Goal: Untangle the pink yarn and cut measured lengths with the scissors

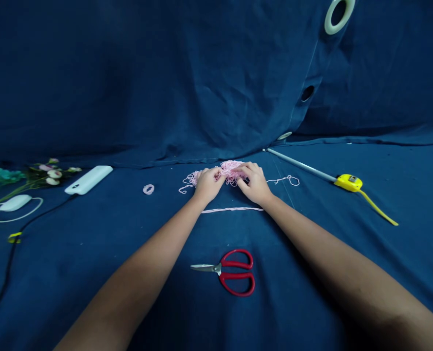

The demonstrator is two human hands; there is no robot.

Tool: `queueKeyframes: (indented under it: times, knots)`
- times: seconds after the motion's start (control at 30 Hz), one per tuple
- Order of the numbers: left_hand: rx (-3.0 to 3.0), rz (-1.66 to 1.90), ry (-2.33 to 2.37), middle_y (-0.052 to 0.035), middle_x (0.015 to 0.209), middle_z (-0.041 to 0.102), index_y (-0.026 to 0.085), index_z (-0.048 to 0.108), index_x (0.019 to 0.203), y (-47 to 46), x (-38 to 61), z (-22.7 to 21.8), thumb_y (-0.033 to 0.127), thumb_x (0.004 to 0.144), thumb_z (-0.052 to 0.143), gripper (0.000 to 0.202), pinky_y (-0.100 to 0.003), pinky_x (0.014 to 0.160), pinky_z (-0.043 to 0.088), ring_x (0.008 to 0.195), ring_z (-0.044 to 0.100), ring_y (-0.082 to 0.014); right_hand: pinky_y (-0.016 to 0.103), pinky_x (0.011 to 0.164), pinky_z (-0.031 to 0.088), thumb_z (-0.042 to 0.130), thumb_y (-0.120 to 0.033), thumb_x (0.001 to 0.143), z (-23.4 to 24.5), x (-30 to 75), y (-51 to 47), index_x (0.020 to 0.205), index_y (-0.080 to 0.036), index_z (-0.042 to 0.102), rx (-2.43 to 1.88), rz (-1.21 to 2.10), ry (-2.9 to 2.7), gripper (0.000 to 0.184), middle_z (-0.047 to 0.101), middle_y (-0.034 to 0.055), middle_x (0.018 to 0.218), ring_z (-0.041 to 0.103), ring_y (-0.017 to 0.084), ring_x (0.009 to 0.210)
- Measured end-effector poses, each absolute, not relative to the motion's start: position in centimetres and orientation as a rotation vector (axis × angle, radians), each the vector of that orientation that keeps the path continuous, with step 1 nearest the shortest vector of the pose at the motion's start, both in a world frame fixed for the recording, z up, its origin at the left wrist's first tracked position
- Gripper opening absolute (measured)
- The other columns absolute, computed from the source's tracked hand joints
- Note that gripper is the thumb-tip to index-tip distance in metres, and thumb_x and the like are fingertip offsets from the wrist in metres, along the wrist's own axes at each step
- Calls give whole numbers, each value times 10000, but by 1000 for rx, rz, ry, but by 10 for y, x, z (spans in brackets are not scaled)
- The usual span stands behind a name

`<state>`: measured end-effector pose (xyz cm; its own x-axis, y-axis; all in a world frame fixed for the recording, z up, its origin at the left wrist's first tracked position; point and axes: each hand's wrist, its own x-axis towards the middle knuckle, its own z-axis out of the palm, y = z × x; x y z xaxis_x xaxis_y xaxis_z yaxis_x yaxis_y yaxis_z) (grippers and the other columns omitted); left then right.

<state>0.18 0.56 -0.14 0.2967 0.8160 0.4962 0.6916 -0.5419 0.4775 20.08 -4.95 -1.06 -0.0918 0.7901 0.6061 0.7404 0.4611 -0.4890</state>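
Observation:
A loose tangle of pink yarn [231,170] lies on the dark blue cloth [92,273] ahead of me. My left hand [208,184] is curled with its fingers pinched into the left side of the tangle. On the right side my right hand [254,183] grips the yarn with bent fingers. A straight pink strand [231,210] runs between my wrists, and another loose end [287,179] trails off to the right. Red-handled scissors [231,272] lie shut between my forearms, nearer to me.
A small pink yarn loop [148,189] sits left of the hands. Farther left are a white power bank [88,180], a white device with a cable [13,204] and artificial flowers [37,175]. A yellow tape measure [348,182] with its metal blade [296,164] lies right.

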Motion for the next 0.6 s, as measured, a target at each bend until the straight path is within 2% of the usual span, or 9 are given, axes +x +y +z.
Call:
queueKeyframes:
  times: [0.17,0.27,0.37,0.5,0.6]
  knots:
    - [2325,1082,1252,-26,833,706,250,663,768,2,0,5,227,956,556,217,-385,845,473,905,610,-258,405,976,496,537,-286,1001,-9,200,-48,1041,-243,771,-1177,264,-2034,241,779,51,1032,675,253,990]
    - [2411,1019,1145,-31,846,697,236,647,735,1,2,6,241,966,552,250,-388,867,468,905,594,-251,410,966,493,550,-321,1011,-10,201,-45,1056,-233,755,-1220,214,-1997,228,774,64,1042,664,260,986]
    - [2477,987,1099,-29,878,700,230,653,752,1,3,4,262,929,630,181,-393,891,461,912,593,-248,399,960,496,545,-341,1024,-12,202,-42,1102,-232,733,-1202,212,-1911,231,764,71,1090,657,257,1007]
    - [2516,956,1092,-34,943,714,232,656,785,2,4,0,280,900,679,127,-404,920,458,961,605,-261,387,905,498,576,-356,1005,-14,204,-41,917,-236,701,-1200,231,-1914,194,743,56,936,644,254,934]
    - [2519,948,1158,-36,932,713,240,658,803,0,4,2,301,932,646,143,-419,937,449,973,605,-270,390,892,481,596,-351,987,-15,205,-40,885,-237,669,-1242,219,-1890,169,735,54,927,638,257,940]
